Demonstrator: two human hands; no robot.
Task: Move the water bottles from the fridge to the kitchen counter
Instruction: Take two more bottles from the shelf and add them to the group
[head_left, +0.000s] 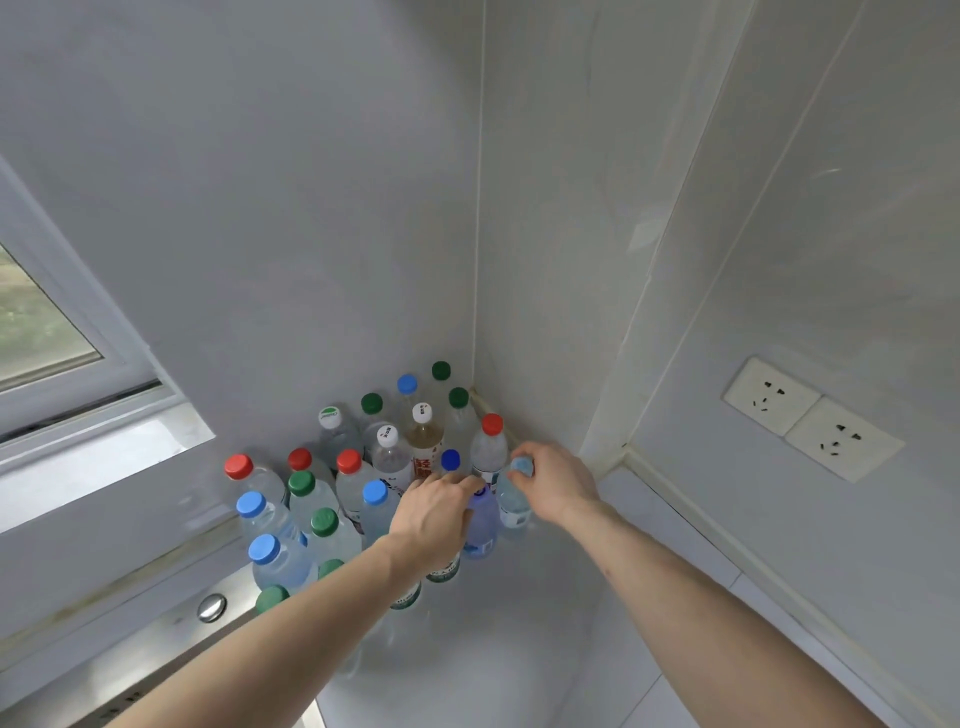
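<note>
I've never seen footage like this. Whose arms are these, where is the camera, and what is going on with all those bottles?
There is no robot here: these are a person's bare arms, filmed by one wide-angle camera worn on the head, looking down. On the white counter, in the corner of the walls, stands a cluster of water bottles with red, green, blue and white caps. The right hand grips the top of a pale-blue-capped bottle. The left hand holds the neck of a bluish bottle beside it. Sockets sit on the right wall.
</note>
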